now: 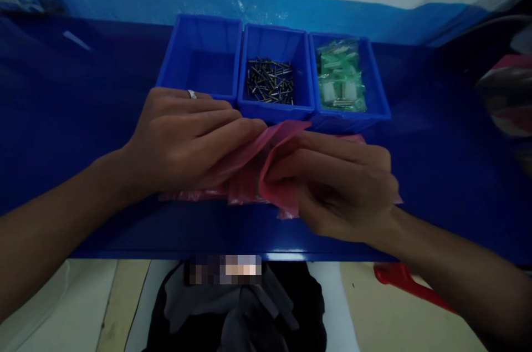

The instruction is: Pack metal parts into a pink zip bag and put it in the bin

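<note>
A pink plastic bag (282, 194) is between my two hands over the blue table, its mouth spread apart. My left hand (187, 138) pinches the bag's left edge between thumb and fingers; a ring shows on one finger. The fingers of my right hand (344, 180) are closed at the bag's opening, partly inside it, and whatever else they may hold is hidden. More pink plastic bags (199, 195) lie flat on the table under my hands. Just beyond stand three blue bins; the middle bin (276, 113) holds many small metal screws or rivets (270, 81).
The left bin (210, 72) shows a bare floor. In the right bin (353, 116) lie green-tinted clear packets (341, 75) with white and metal parts. A blue and white wall covering (266, 3) rises behind. Something red (409, 285) is below the table's front edge (286, 256) at right.
</note>
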`<state>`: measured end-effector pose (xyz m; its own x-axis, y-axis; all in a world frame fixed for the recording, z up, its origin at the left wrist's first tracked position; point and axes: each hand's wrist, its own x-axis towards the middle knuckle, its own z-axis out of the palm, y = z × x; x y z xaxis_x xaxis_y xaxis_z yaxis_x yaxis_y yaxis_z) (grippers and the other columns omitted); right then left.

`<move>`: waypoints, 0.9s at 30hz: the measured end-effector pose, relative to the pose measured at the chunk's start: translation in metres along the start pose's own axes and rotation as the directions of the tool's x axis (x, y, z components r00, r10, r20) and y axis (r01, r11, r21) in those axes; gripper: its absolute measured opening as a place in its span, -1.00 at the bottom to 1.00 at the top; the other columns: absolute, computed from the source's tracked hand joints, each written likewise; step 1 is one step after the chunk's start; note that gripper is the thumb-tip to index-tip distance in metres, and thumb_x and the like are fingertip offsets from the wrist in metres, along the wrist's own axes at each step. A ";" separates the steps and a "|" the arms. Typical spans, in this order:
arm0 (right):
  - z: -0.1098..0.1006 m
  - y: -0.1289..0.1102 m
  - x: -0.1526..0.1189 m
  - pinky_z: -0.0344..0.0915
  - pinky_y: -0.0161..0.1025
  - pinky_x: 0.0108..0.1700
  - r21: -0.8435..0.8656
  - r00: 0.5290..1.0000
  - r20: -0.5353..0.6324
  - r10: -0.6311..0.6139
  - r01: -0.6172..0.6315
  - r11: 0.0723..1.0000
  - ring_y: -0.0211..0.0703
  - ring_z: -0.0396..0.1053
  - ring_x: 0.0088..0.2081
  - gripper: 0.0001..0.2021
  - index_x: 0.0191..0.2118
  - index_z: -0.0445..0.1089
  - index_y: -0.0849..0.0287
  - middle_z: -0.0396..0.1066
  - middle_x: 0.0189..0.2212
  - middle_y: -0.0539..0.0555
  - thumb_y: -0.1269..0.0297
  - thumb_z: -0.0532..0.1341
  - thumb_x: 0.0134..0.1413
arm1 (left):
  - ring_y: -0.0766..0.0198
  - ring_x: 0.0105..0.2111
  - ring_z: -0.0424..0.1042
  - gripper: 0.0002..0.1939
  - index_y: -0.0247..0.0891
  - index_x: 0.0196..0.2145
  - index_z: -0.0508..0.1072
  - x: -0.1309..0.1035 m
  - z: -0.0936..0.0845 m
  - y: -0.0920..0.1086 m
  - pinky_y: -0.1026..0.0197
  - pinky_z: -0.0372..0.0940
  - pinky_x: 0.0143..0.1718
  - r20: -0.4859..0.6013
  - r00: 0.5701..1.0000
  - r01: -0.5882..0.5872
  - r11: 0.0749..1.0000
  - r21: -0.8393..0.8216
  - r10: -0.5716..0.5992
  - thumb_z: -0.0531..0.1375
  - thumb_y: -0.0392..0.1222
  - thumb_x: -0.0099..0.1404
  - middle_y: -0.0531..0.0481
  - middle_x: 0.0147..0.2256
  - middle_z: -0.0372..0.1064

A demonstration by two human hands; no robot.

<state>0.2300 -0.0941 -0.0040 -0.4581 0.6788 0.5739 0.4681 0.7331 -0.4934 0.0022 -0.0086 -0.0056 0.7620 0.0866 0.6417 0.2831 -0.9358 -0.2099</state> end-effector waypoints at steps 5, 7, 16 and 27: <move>0.001 0.001 0.000 0.34 -0.35 -0.27 -0.032 1.000 -0.010 -0.014 0.014 0.999 -0.34 0.39 -0.35 -0.75 -0.31 0.49 0.21 0.49 -0.37 0.01 0.53 0.08 0.25 | 0.34 -0.45 0.54 -0.77 -0.29 -0.12 0.47 0.000 0.001 0.000 0.32 0.32 -0.51 -0.009 1.000 -0.003 1.000 -0.024 0.003 0.11 -0.09 0.49 0.12 -0.46 0.38; 0.002 0.002 0.000 0.34 -0.34 -0.29 -0.032 1.000 0.000 -0.020 0.020 0.999 -0.34 0.39 -0.36 -0.75 -0.32 0.48 0.19 0.48 -0.38 0.00 0.54 0.08 0.24 | 0.38 -0.47 0.53 -0.76 -0.28 -0.13 0.48 -0.001 0.003 -0.002 0.37 0.29 -0.53 -0.052 0.998 -0.028 1.000 -0.013 0.027 0.15 -0.06 0.47 0.15 -0.46 0.39; 0.002 0.000 -0.001 0.31 -0.29 -0.30 -0.084 0.998 0.056 -0.033 0.038 0.996 -0.31 0.36 -0.36 -0.76 -0.30 0.45 0.15 0.49 -0.35 -0.01 0.53 0.08 0.30 | 0.39 -0.43 0.59 -0.85 -0.21 -0.11 0.47 -0.004 0.005 -0.003 0.38 0.38 -0.46 -0.043 0.999 0.001 1.000 -0.012 -0.001 0.17 -0.12 0.44 0.25 -0.43 0.37; 0.003 -0.001 0.000 0.32 -0.25 -0.28 -0.191 0.992 0.099 -0.077 0.095 0.977 -0.27 0.46 -0.30 -0.73 -0.37 0.39 0.12 0.52 -0.36 -0.03 0.54 0.10 0.34 | 0.45 -0.55 0.44 -0.60 -0.08 -0.41 0.52 0.017 -0.014 0.012 0.25 0.54 -0.26 0.312 0.859 0.497 0.803 -0.329 -0.405 0.11 0.15 0.46 0.21 -0.58 0.27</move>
<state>0.2273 -0.0946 -0.0051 -0.5655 0.6212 0.5425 0.5580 0.7726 -0.3030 0.0108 -0.0232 0.0132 0.7223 0.5598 0.4060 0.4147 -0.8205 0.3935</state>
